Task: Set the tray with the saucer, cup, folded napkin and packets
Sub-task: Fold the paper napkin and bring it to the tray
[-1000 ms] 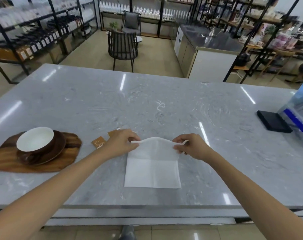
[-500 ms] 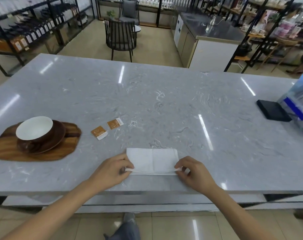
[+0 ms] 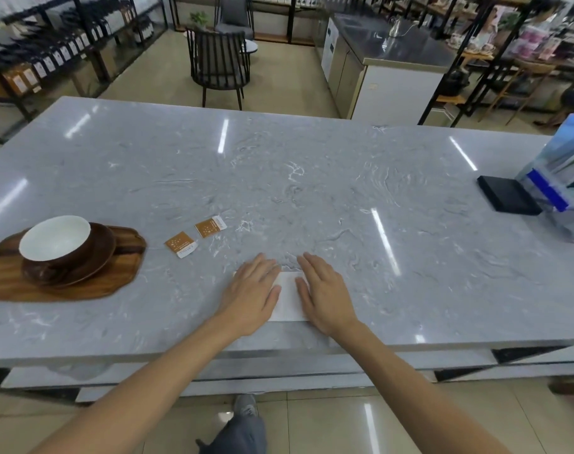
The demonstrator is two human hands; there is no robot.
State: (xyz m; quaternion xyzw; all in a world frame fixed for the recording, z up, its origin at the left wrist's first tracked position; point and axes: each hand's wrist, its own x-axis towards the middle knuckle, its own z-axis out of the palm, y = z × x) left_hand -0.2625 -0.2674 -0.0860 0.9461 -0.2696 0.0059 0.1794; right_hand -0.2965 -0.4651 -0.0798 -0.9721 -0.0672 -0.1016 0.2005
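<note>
The folded white napkin lies flat near the table's front edge. My left hand and my right hand rest palm-down on it, fingers spread, covering its two ends. At the far left a wooden tray carries a dark brown saucer with a brown cup, white inside, on it. Two orange packets, one nearer and one farther, lie on the table between the tray and my hands.
The grey marble table stretches wide ahead. At the right edge stand a black flat box and a clear holder with blue leaflets. A dark chair stands beyond the far edge.
The napkin's far edge was brought toward me, folding it in half. My hands let go of its corners and now press flat on top of it.
</note>
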